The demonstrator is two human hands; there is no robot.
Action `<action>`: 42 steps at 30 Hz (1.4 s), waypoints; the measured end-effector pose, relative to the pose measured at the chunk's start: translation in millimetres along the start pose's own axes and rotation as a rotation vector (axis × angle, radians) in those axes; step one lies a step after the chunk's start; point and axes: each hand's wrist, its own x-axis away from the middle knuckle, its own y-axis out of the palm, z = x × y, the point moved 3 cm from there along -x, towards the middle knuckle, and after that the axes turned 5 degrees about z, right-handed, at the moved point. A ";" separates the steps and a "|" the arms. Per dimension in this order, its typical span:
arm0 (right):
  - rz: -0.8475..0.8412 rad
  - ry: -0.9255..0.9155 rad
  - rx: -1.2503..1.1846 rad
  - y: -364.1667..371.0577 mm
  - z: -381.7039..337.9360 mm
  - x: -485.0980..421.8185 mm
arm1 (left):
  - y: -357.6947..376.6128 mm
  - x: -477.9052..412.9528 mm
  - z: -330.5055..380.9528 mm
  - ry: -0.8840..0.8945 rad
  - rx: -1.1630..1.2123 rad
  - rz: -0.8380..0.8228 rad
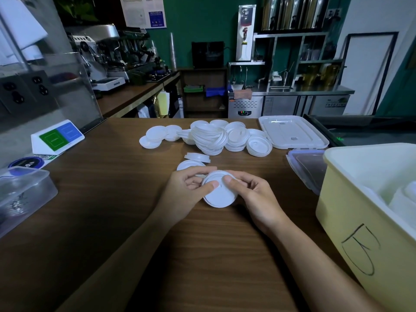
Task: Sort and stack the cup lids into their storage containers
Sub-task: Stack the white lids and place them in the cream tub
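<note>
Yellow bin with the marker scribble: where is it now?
Head view: the yellow bin stands at the right edge of the counter, right of the right hand, a blue-rimmed clear lid at its far corner.

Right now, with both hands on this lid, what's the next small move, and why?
Probably carry the white lid to the right and set it in the yellow bin. The left hand and right hand grip its rim above the table, and the open bin seems to hold white stacks. The loose pile can wait.
</note>
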 end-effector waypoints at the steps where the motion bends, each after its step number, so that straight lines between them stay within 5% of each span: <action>1: 0.008 -0.004 0.009 -0.6 0.2 0.1 | 0.3 0.0 -0.6 0.014 -0.017 0.004; 4: 0.039 -0.035 0.048 -2.1 1.5 -0.8 | 1.4 0.2 0.2 0.061 -0.045 -0.005; 9: 0.194 -0.068 0.093 -9.0 5.5 -6.5 | -16.4 -3.4 1.3 0.527 -0.568 0.137; 14: 0.294 -0.065 0.060 -11.2 6.2 -8.9 | -32.7 -13.3 -18.7 0.468 -0.826 0.048; 22: 0.256 -0.083 0.101 -10.9 6.8 -7.8 | -30.4 -14.5 -17.6 0.458 -0.893 0.010; 33: 0.251 -0.062 0.121 -11.3 6.6 -6.7 | -30.9 -14.9 -9.2 0.423 -0.720 0.130; 38: 0.259 -0.127 0.159 -12.4 5.0 -6.3 | -23.8 -6.5 4.3 0.300 -0.367 0.228; 42: 0.268 -0.149 0.188 -11.5 4.0 -5.5 | -16.9 -5.4 5.3 0.106 0.025 0.152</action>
